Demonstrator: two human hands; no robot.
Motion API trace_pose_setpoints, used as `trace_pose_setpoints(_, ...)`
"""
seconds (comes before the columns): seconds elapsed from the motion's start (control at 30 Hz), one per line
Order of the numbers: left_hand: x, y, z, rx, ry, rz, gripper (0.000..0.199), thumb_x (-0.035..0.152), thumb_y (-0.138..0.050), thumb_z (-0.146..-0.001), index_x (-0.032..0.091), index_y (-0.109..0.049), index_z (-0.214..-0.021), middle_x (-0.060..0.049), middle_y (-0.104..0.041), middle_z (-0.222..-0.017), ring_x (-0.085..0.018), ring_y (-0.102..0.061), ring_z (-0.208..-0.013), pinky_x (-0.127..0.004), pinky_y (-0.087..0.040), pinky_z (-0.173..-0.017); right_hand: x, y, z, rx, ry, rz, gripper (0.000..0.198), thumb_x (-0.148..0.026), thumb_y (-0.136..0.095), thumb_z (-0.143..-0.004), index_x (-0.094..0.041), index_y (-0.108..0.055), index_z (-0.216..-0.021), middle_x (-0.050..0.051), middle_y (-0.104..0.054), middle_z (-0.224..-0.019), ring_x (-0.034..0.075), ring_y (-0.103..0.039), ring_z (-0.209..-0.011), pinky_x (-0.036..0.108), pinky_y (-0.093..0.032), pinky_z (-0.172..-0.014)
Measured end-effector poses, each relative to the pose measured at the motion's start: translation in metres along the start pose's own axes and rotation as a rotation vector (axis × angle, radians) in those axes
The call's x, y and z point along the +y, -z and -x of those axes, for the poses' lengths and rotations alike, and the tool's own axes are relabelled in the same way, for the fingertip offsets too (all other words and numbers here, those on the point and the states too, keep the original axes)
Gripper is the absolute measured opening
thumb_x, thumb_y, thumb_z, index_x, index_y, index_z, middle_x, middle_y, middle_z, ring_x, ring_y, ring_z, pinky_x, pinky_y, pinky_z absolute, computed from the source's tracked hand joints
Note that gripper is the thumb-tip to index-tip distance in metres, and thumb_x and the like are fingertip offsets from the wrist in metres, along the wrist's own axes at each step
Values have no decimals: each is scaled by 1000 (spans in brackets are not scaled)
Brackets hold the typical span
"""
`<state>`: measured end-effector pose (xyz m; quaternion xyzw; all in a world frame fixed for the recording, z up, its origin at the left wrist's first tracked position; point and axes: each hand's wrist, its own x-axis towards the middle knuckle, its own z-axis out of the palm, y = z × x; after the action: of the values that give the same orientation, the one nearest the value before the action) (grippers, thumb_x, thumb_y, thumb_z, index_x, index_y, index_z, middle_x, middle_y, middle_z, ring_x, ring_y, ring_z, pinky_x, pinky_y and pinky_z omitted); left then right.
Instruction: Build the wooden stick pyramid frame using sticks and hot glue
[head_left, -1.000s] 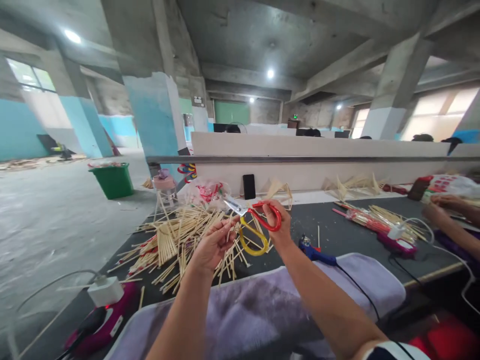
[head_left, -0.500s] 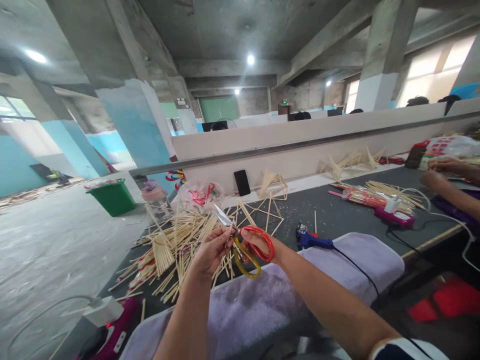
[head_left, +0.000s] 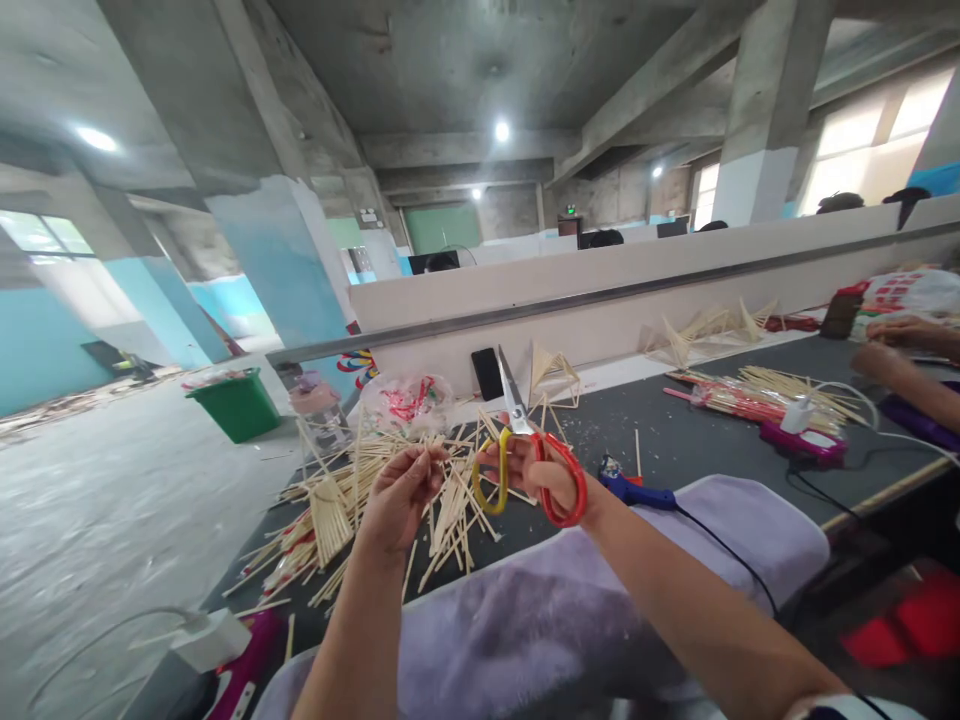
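My right hand [head_left: 541, 472] grips a pair of scissors [head_left: 517, 412] by its red and yellow handles. The blades point up and away and look nearly closed. Left of it, my left hand [head_left: 401, 495] is closed in a pinch above the pile of thin wooden sticks [head_left: 454, 505]. What sits between its fingertips I cannot make out against the sticks behind. A fan-shaped bundle of sticks [head_left: 330, 510] lies left of that hand. Right of the scissors, a blue glue gun [head_left: 637, 493] rests by the lilac cloth [head_left: 739, 510].
A phone [head_left: 487, 374] leans on the partition beside a stick frame [head_left: 556, 372]. Behind the pile lies a plastic bag [head_left: 409, 402] with red bits. A green bin [head_left: 238, 408] stands left. At the right are packaged sticks [head_left: 739, 398], a purple power strip [head_left: 802, 441] and another person's hands [head_left: 892, 345].
The scissors have come away from my left hand and swung from pointing up-left to pointing upward. My right hand has moved right, and my left hand slightly left. The view has shifted slightly.
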<state>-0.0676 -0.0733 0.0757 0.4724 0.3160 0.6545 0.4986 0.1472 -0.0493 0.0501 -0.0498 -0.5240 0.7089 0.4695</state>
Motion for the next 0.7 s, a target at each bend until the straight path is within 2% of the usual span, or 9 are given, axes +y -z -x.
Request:
trace_pose_setpoints(0.1,4,5,-11,75,19,-107,20,28,-73,-65,15,-64,-78,-2,-63,-69,-7,-50,-55,-17,-37,-50,12,1,-28,19,143,279,66,-12,-54,-60,-29,-43,-123,4,-58,-102,19,-58,-95,39,-46,-86)
trace_pose_setpoints(0.17,-1,8,-17,108,10,-177,21,29,-73,-66,15,-64,-78,-1,-61,-65,-7,-51,-57,-16,-38,-51,25,3,-43,52,181,467,63,-11,-55,-60,-29,-46,-120,3,-57,-98,17,-57,-93,37,-45,-88)
trace_pose_setpoints(0.23,-10,11,-20,137,-19,-199,21,30,-72,-67,15,-63,-79,0,-59,-66,-7,-49,-56,-16,-36,-51,39,4,-49,61,183,557,58,-11,-56,-62,-27,-51,-117,2,-56,-96,17,-57,-88,36,-46,-86)
trace_pose_setpoints(0.37,-29,17,-17,163,-46,-230,17,29,-68,-71,15,-62,-77,1,-54,-63,-6,-44,-55,-16,-34,-50,53,9,-38,10,151,745,54,-11,-57,-64,-27,-54,-115,1,-57,-97,16,-57,-76,29,-49,-70)
trace_pose_setpoints(0.43,-33,18,-13,136,-55,-267,15,30,-66,-74,16,-62,-77,2,-52,-60,-6,-42,-54,-16,-34,-50,52,11,-29,-29,171,873,57,-10,-55,-64,-27,-52,-119,1,-57,-97,16,-56,-74,28,-47,-68)
trace_pose_setpoints(0.6,-30,13,-3,155,-103,-238,14,28,-67,-73,17,-63,-81,2,-56,-66,-6,-47,-58,-16,-38,-56,42,13,-16,-26,226,1020,64,-6,-50,-64,-25,-44,-125,2,-55,-97,14,-52,-74,27,-45,-70)
trace_pose_setpoints(0.7,-30,10,0,174,-120,-263,14,27,-67,-72,17,-64,-80,1,-57,-67,-6,-48,-59,-16,-38,-56,38,13,-13,-50,281,1119,66,-7,-51,-65,-26,-39,-128,5,-52,-108,18,-52,-91,33,-44,-82)
